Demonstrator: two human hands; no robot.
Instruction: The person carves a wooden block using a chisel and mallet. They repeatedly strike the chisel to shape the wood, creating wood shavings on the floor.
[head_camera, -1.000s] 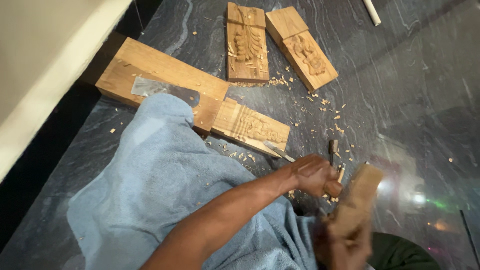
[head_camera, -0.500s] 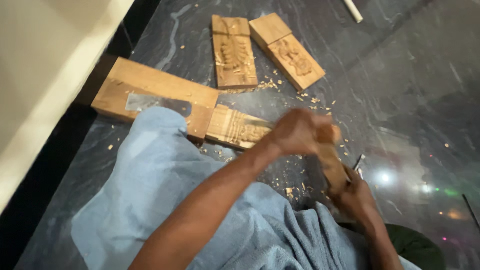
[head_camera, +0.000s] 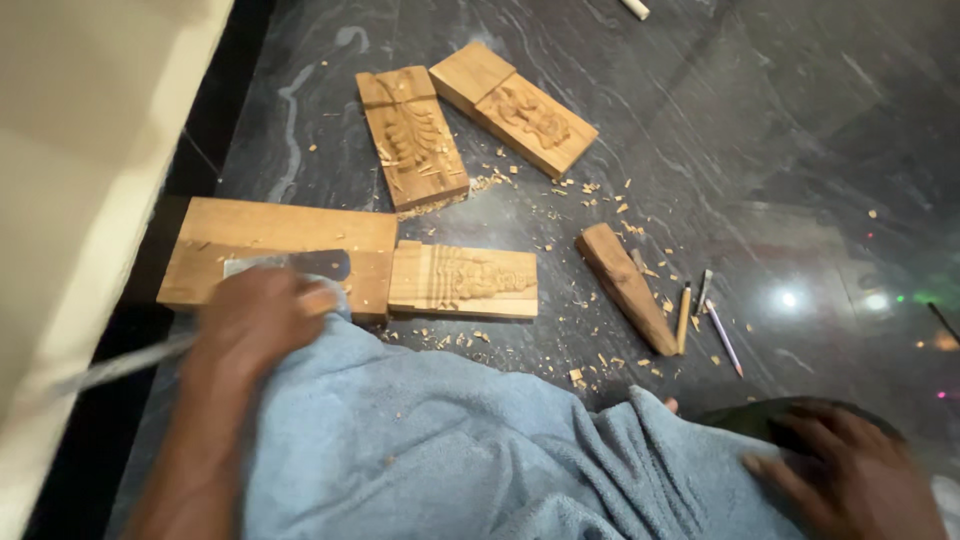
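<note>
Chisel, thin, stiff metal (blurred), gripped in closed left hand; best held mid-shaft. Right hand rests open.

Open dark stone floor lies to the upper right, littered only with wood chips. The centre is obstructed by two carved panels lying side by side, a third carved block butted against a plain plank, and a wooden mallet beside several slim tools. A pale wall closes the left side. A blue cloth covers the near ground.
</note>
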